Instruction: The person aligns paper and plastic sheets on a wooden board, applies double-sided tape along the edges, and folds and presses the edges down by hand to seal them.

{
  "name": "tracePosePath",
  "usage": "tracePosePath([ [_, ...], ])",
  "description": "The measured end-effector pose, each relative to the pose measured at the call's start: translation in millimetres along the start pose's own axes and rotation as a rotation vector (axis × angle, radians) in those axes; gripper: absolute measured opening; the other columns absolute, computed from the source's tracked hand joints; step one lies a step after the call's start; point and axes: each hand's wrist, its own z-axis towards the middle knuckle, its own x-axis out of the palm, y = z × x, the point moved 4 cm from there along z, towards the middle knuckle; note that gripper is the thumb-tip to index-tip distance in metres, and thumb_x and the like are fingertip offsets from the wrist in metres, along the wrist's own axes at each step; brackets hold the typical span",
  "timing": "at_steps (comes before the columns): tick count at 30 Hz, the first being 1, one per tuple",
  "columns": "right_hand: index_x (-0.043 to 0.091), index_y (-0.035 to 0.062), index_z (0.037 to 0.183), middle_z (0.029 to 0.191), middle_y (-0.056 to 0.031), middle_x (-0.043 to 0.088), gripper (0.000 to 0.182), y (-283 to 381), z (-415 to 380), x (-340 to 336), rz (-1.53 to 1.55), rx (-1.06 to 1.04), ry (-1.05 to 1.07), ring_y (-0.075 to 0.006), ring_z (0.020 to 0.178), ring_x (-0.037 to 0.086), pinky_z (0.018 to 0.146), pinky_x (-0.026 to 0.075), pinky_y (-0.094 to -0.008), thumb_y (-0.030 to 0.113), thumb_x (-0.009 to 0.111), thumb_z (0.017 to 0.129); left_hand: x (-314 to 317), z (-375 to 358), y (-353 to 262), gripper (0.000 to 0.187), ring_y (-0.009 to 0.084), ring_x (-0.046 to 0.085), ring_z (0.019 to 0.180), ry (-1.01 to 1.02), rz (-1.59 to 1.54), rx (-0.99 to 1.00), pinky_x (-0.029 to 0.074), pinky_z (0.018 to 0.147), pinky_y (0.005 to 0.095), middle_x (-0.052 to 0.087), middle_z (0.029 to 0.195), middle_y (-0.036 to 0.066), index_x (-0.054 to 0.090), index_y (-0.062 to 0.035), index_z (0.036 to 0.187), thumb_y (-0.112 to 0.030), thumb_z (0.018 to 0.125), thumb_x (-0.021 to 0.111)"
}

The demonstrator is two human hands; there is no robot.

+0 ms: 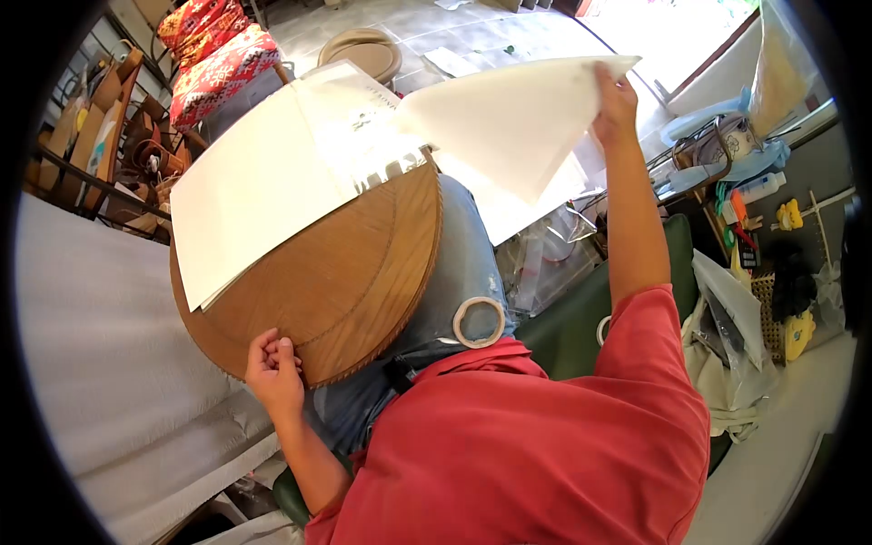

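Resting across the lap is a round brown wooden board [336,263] with a carved edge. Large white sheets [259,186] lie over its far left part. My left hand [275,363] is at the board's near edge, its fingers curled; whether anything is in them is too small to tell. Up at the right, my right hand [615,104] grips the corner of a lifted white sheet [518,118], which hangs curved beside the board. A roll of tape [479,322] lies on the lap, right of the board.
A round stool [361,54] stands on the tiled floor ahead. Red patterned cushions [222,73] and a cluttered shelf [113,118] are at the left. A white curtain [127,318] hangs nearby. Plastic bags, a bottle [761,187] and small tools are at the right.
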Motion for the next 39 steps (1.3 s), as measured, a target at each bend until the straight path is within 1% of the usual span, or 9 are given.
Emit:
tracePosePath([
  [4,0.056,-0.0037,0.140,0.128,-0.0138,0.070,0.040,-56.1,0.6,-76.0,0.129,0.051,-0.188,-0.0272,0.108,0.072,0.095,0.062,-0.0397,0.010,0.069,0.105,0.5,-0.8,-1.9,0.022,0.0050,0.057,0.066,-0.051,0.056,0.006,0.048,0.058,0.0219,0.064,0.088,0.001,0.067,0.0025,0.120,-0.007,0.101,0.072],
  [11,0.065,-0.0092,0.128,0.118,-0.0167,0.074,0.040,-199.0,-59.7,-175.4,-0.453,0.236,-0.561,-0.0235,0.096,0.070,0.085,0.057,-0.0364,0.016,0.076,0.099,-1.7,5.7,-0.5,0.020,0.0046,0.054,0.064,-0.009,0.071,0.000,0.045,0.056,0.0214,0.063,0.087,0.001,0.067,0.0022,0.118,-0.008,0.102,0.071],
  [16,0.061,-0.0112,0.130,0.121,-0.0192,0.072,0.045,-273.4,-71.1,-229.7,-0.590,0.249,-0.765,-0.0256,0.102,0.070,0.089,0.057,-0.0375,0.017,0.075,0.099,-0.5,6.3,0.3,0.019,0.0042,0.053,0.064,-0.074,0.155,-0.006,0.043,0.056,0.0206,0.062,0.084,-0.001,0.068,0.0011,0.118,-0.009,0.102,0.071],
  [18,0.057,-0.0081,0.134,0.128,-0.0195,0.069,0.043,-288.6,-82.2,-235.8,-0.497,0.433,-0.844,-0.0284,0.105,0.070,0.091,0.057,-0.0374,0.012,0.071,0.098,-2.8,6.7,2.5,0.019,0.0042,0.052,0.064,-0.068,0.161,-0.003,0.044,0.056,0.0206,0.062,0.083,-0.001,0.068,0.0010,0.117,-0.009,0.102,0.071],
  [23,0.058,0.0063,0.129,0.121,-0.0137,0.067,0.035,-315.5,-100.5,-232.9,-0.197,0.830,-0.839,-0.0324,0.107,0.070,0.086,0.062,-0.0542,0.001,0.063,0.094,-1.9,7.0,0.8,0.017,0.0037,0.051,0.064,-0.077,0.203,-0.006,0.043,0.055,0.0206,0.061,0.082,-0.002,0.068,0.0006,0.116,-0.010,0.102,0.071],
  [30,0.060,0.0080,0.123,0.106,-0.0122,0.069,0.030,-397.3,-104.1,-290.9,-0.308,0.880,-0.830,-0.0283,0.081,0.070,0.068,0.062,-0.0432,0.001,0.063,0.094,-1.3,9.3,0.2,0.016,0.0030,0.049,0.063,-0.086,0.235,0.013,0.041,0.052,0.0206,0.058,0.081,-0.003,0.069,0.0004,0.114,-0.009,0.102,0.071],
  [32,0.064,0.0088,0.117,0.098,-0.0114,0.069,0.025,-430.1,-101.0,-328.8,-0.233,0.898,-1.047,-0.0249,0.071,0.067,0.055,0.056,-0.0390,0.002,0.063,0.093,-0.9,9.4,-0.1,0.016,0.0030,0.049,0.063,-0.090,0.240,0.014,0.041,0.052,0.0205,0.058,0.081,-0.003,0.069,0.0004,0.114,-0.009,0.102,0.071],
  [35,0.066,0.0100,0.111,0.094,-0.0099,0.069,0.020,-364.0,-113.7,-256.6,-0.221,0.908,-1.111,-0.0224,0.069,0.065,0.049,0.050,-0.0388,0.004,0.064,0.093,-2.9,8.7,0.9,0.016,0.0030,0.049,0.063,-0.089,0.230,0.011,0.041,0.052,0.0205,0.058,0.081,-0.002,0.069,0.0004,0.114,-0.009,0.102,0.071],
  [39,0.066,0.0085,0.114,0.093,-0.0095,0.069,0.021,-384.1,-113.4,-269.6,-0.206,0.862,-1.170,-0.0237,0.068,0.066,0.053,0.054,-0.0403,0.005,0.064,0.092,-1.0,8.3,-2.3,0.016,0.0034,0.050,0.062,-0.095,0.260,0.002,0.042,0.053,0.0203,0.060,0.081,-0.002,0.069,0.0009,0.113,-0.009,0.101,0.072],
])
